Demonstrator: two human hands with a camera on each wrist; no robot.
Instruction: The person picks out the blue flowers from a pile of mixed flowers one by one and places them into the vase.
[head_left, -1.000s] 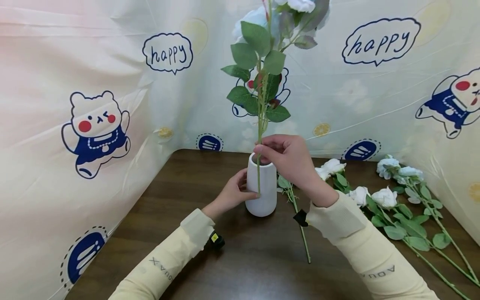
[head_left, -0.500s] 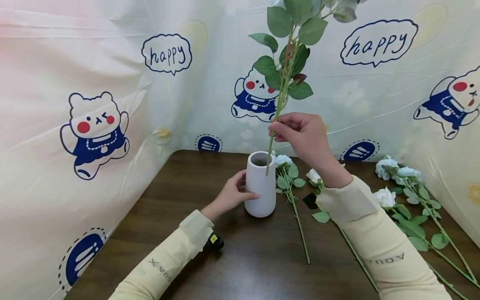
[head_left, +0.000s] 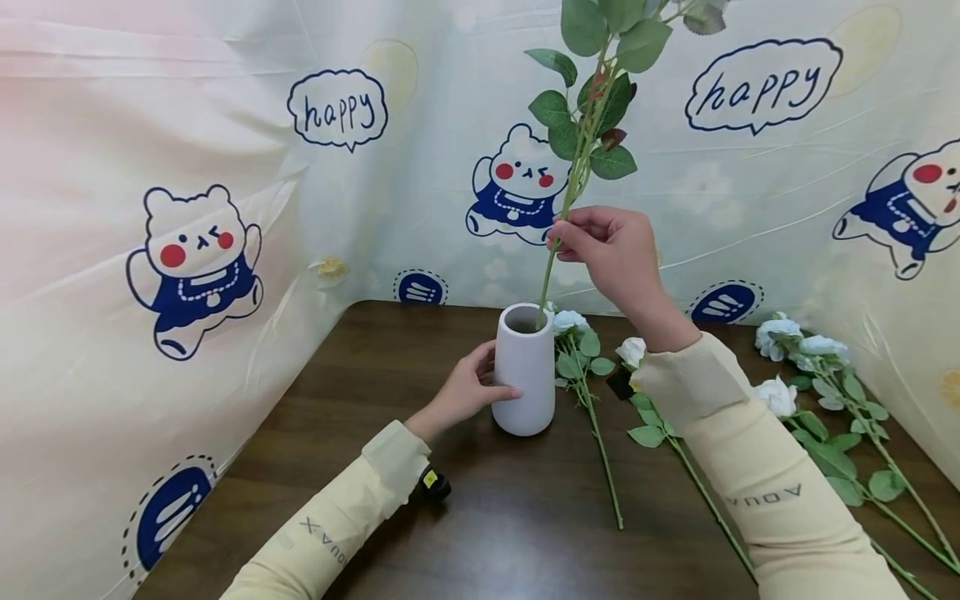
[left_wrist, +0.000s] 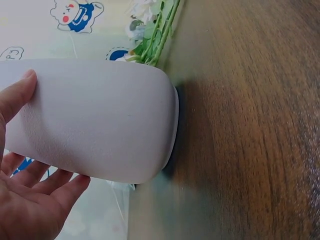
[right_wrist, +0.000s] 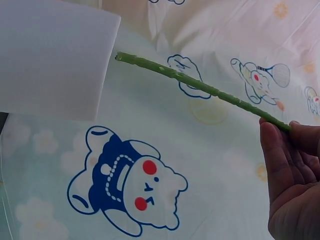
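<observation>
**Stem tip at vase mouth, insertion under way**

Cartoon-bear "happy" sheeting (head_left: 225,167) backs a dark wood table (head_left: 465,533). Left hand (head_left: 468,390) wraps the side of the white vase (head_left: 525,379), fingers curled round it, steadying it upright on the table. Right hand (head_left: 611,254) pinches the artificial rose stem (head_left: 558,242) between thumb and fingers, leafy top above, blooms out of frame. Stem is tilted, its cut end right at the vase rim; whether it is inside yet, cannot tell. Step in hand, by my read: feeding the stem into the vase. Next move calls for lowering it straight down the opening while the vase is held firm. More white roses (head_left: 780,396) lie on the table to the right.
</observation>
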